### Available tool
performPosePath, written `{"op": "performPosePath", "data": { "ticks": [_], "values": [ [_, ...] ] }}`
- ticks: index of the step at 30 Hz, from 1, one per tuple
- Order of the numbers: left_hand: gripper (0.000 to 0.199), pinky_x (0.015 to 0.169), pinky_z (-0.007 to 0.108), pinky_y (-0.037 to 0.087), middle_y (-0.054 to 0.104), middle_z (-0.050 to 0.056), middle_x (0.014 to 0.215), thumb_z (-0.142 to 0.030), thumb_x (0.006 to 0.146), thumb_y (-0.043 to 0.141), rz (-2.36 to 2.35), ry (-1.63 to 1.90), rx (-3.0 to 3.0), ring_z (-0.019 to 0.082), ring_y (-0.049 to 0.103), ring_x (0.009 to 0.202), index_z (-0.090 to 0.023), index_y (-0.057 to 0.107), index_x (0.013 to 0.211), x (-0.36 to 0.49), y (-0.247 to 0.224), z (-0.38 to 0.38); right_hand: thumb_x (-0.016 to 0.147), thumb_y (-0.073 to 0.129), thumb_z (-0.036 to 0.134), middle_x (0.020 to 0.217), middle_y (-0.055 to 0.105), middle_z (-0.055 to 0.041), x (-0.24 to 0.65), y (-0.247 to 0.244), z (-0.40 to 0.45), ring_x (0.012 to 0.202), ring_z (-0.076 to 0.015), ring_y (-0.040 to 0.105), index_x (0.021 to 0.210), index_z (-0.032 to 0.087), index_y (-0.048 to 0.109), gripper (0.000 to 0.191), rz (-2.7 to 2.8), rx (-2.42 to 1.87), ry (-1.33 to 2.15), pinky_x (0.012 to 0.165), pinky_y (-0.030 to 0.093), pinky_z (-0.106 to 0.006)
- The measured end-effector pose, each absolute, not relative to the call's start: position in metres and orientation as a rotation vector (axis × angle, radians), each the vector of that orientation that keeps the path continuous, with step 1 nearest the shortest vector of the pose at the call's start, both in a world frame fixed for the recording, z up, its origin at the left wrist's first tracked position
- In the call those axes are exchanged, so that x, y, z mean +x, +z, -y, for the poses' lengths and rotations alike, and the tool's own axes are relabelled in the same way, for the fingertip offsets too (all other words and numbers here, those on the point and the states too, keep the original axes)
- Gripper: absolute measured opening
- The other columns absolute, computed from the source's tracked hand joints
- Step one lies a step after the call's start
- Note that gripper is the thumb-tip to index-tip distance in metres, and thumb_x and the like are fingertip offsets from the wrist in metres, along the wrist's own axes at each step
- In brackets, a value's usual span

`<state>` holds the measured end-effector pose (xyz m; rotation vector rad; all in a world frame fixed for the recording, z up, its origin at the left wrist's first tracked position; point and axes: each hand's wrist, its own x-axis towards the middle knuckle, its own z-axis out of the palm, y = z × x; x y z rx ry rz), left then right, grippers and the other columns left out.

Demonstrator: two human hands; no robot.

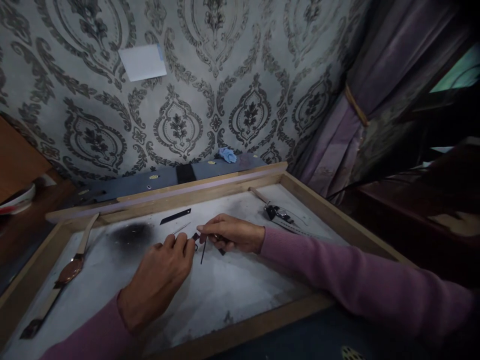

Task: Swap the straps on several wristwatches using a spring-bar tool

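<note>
My left hand (161,275) is closed, its fingers curled around something mostly hidden. A thin pointed metal piece (182,227) shows just beyond its knuckles; whether it is held or lying there is unclear. Facing it, my right hand (234,234) is closed in a pinch with thumb and finger. A small dark piece (195,236) bridges the gap between both hands' fingertips, too small to name. Below the right fingertips is a thin dark strip (203,253). On the tray behind the hands lies a flat black blade-like strip (175,216).
A wood-framed tray (210,336) with a white bottom surrounds the work. A wristwatch (70,270) lies at the left, another watch (280,214) with its strap at the right. A crumpled blue cloth (227,155) sits behind the frame, near the patterned wall.
</note>
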<state>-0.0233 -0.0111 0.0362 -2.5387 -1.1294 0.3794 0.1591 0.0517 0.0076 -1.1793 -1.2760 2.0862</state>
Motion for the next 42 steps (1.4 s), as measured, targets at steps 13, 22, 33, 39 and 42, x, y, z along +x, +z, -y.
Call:
{"op": "performPosePath", "data": {
  "ticks": [13,22,33,39,42],
  "values": [
    [0.022,0.069,0.040,0.048,0.060,0.009,0.085,-0.001,0.084,0.040,1.043,-0.048,-2.523,0.027,0.058,0.080,-0.018,0.052,0.084,-0.030,0.029,0.007,0.077,0.062,0.011,0.041,0.041,0.0090,0.159,0.014,-0.050,0.031,-0.0016,0.030,0.062,0.010,0.061,0.015,1.240,-1.105,2.081,0.027,0.012,-0.013],
    [0.022,0.054,0.025,0.037,0.048,-0.003,0.068,-0.040,0.093,0.043,1.951,-0.925,-3.380,0.013,0.045,0.059,-0.020,0.050,0.085,-0.036,0.015,-0.011,0.080,0.063,0.016,0.034,0.038,0.0096,0.158,0.010,-0.046,0.030,-0.0024,0.027,0.062,0.013,0.060,0.018,1.386,-1.092,1.960,0.030,0.013,-0.015],
    [0.032,0.040,0.020,0.014,0.031,-0.011,0.051,-0.050,0.078,0.059,2.496,-1.171,-3.393,0.007,0.020,0.042,-0.020,0.049,0.073,-0.037,0.007,-0.024,0.090,0.060,0.034,0.061,0.056,0.0000,0.160,0.011,-0.041,0.055,-0.0094,0.057,0.080,0.012,0.060,0.024,1.109,-1.077,1.991,0.049,0.041,-0.019],
    [0.035,0.040,0.020,0.012,0.029,-0.011,0.052,-0.053,0.077,0.061,2.525,-1.263,-3.386,0.006,0.016,0.043,-0.019,0.053,0.075,-0.039,0.013,-0.019,0.077,0.066,0.009,0.077,0.065,-0.0026,0.165,0.005,-0.030,0.071,-0.0119,0.064,0.088,0.013,0.058,0.014,1.076,-0.908,1.998,0.068,0.049,-0.025],
    [0.036,0.041,0.021,0.012,0.029,-0.011,0.052,-0.054,0.078,0.061,2.551,-1.304,-3.366,0.006,0.017,0.044,-0.017,0.057,0.079,-0.039,0.015,-0.014,0.074,0.075,0.017,0.081,0.067,-0.0034,0.168,-0.002,-0.024,0.075,-0.0123,0.064,0.092,0.013,0.058,0.025,1.121,-0.808,2.016,0.072,0.049,-0.026]
  ]
}}
